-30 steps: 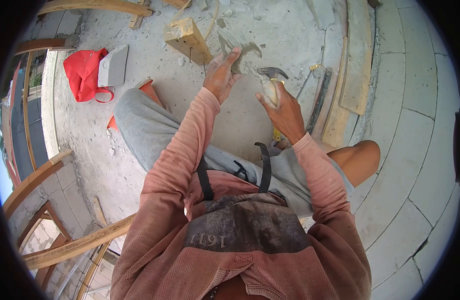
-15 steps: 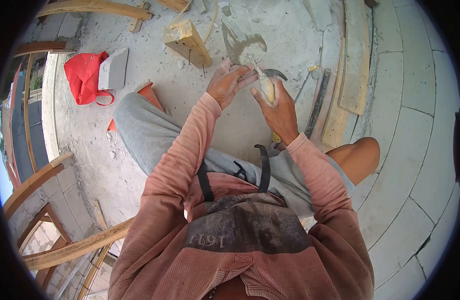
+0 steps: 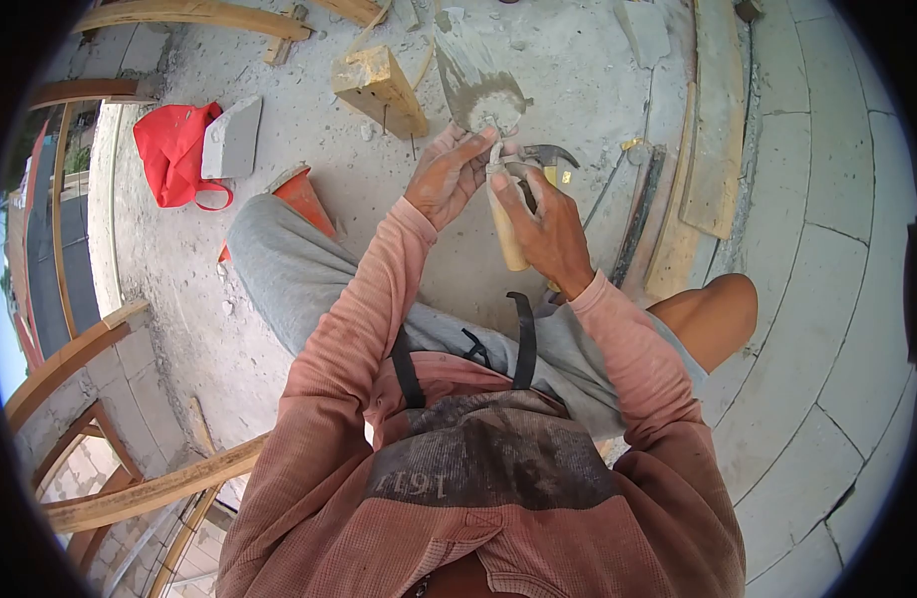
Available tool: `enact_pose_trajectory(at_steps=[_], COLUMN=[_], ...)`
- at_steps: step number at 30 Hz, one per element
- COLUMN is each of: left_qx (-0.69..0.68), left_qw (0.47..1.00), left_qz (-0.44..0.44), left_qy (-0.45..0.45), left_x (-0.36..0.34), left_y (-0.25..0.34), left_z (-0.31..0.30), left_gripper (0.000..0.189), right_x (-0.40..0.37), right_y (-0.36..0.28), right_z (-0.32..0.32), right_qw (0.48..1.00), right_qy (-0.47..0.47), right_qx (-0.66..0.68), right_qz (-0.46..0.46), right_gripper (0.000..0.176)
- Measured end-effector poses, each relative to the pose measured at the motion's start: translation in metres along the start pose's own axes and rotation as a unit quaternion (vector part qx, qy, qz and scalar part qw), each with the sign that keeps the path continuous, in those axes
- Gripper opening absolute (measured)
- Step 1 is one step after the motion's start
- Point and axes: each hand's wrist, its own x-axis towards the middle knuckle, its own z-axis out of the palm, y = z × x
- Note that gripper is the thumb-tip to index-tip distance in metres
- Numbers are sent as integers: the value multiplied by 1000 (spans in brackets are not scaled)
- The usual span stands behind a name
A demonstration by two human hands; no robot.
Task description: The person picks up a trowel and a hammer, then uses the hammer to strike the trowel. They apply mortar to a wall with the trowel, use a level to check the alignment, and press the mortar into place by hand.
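Observation:
A trowel [image 3: 475, 80] with a mortar-smeared blade and a pale wooden handle is in front of me, blade pointing away. My left hand [image 3: 447, 179] is closed on it where the blade meets the neck, thumb on top. My right hand [image 3: 551, 227] has its thumb and curled fingers at the upper handle, whose butt end shows below the thumb. Just beyond the right hand lies a claw hammer [image 3: 552, 153], its handle mostly hidden by that hand.
A wood block [image 3: 379, 88] with protruding nails stands ahead on the dusty floor. To the left are a red bag [image 3: 169, 154], a grey block [image 3: 231, 138] and an orange container [image 3: 307, 199] by my leg. Planks [image 3: 713, 130] lie along the block wall [image 3: 827, 169] at right.
The trowel's handle has swung toward me and left, showing more of its butt end. My right hand's grip has shifted up toward the neck; my left hand stays at the blade's base.

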Motion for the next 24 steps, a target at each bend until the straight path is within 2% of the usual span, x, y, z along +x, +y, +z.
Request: enact_pose_trajectory(at_steps=[4,7,8,11,14,17,20,24], left_qx=[10,11,11,24,56,76,41,54], left_qw=[999,998,998,996,993,991,995,991], left_qz=[-31,-45,-50,-68,-96,-103,-91,-126], left_qy=[-29,-40,-38,-51,-45,-23,7,-5], left_x=[-5,-9,-10,-11,-13,-14,-9,-9], left_y=[4,1,0,-3,-3,-3,-12,-11], left_z=[4,9,10,14,16,15,6,-1], left_gripper=[41,44,45,48,49,47,43,40], right_x=[12,26,27,33,39,42,43,43], right_y=[4,12,4,-5,-2,4,2,-2], right_z=[-12,-20,-27,-36,-41,-44,-44,-38], right_qw=[988,979,981,980,977,956,941,928], right_qy=[68,148,128,105,65,26,19,39], right_qx=[117,134,145,164,203,285,321,355], right_qz=[69,-48,-22,-38,-11,60,106,108], right_gripper=[50,47,45,46,46,45,47,54])
